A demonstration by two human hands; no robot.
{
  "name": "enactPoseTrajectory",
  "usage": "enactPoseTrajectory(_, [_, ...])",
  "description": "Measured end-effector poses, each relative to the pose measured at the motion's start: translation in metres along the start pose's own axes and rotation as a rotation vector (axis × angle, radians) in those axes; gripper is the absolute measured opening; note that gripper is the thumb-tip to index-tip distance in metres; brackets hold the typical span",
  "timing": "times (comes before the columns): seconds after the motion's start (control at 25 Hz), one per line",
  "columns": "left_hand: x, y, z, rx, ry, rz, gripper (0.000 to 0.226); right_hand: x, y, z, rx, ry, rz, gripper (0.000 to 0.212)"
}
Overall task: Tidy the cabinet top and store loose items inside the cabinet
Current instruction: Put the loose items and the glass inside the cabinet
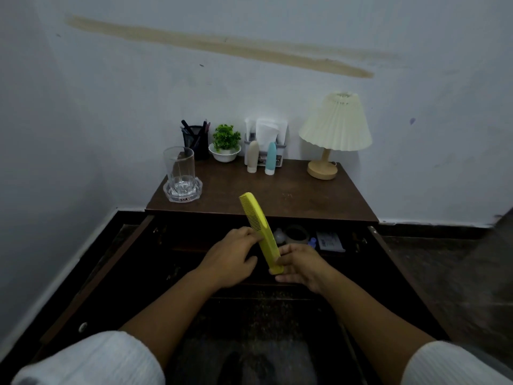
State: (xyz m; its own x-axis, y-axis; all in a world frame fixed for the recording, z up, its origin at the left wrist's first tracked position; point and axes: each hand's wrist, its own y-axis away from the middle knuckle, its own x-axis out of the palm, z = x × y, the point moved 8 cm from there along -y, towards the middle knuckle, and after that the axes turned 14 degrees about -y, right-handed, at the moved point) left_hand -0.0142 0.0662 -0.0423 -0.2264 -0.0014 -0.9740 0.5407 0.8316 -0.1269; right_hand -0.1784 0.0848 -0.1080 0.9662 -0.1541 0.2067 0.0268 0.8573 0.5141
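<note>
A yellow comb [256, 218] is held tilted in front of the open cabinet, its toothed end up over the front edge of the brown cabinet top [291, 190]. My right hand [301, 266] grips the comb's lower end. My left hand [231, 258] touches the comb's teeth at mid-length with its fingertips. Both cabinet doors [111, 270] stand open. On the inner shelf lie a roll of tape [297, 234], a small white box [330, 241] and other small items, partly hidden by the comb.
On the cabinet top stand a glass on a glass coaster [181, 176], a black pen holder [195, 140], a small potted plant [225, 144], a tissue organiser [266, 134] with a beige tube [253, 157] and a blue tube [271, 158], and a lamp [334, 132]. Walls close behind and left.
</note>
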Motion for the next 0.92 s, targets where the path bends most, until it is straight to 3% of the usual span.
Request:
enactPoseTrajectory(0.2, [0.027,0.014,-0.026,0.061,-0.148,0.071,0.059,-0.018,0.007,-0.023,0.035,0.231,0.061,0.014])
enactPoseTrajectory(0.44, [0.054,0.012,-0.036,0.068,-0.141,0.141,0.056,-0.024,-0.01,-0.047,0.11,0.453,0.107,0.021])
enactPoseTrajectory(0.6, [0.093,0.011,-0.03,0.072,-0.212,0.306,0.058,-0.029,-0.023,-0.064,0.187,0.592,0.14,0.022])
enactPoseTrajectory(0.68, [0.108,0.006,-0.021,0.056,-0.221,0.368,0.061,-0.03,-0.032,-0.065,0.183,0.559,0.116,0.018])
enactPoseTrajectory(0.8, [0.11,-0.014,0.0,-0.033,-0.197,0.335,0.066,-0.023,-0.048,-0.053,0.132,0.375,0.055,0.011])
enactPoseTrajectory(0.92, [0.109,-0.034,0.02,-0.133,-0.196,0.302,0.069,-0.018,-0.068,-0.039,0.103,0.081,-0.045,0.022])
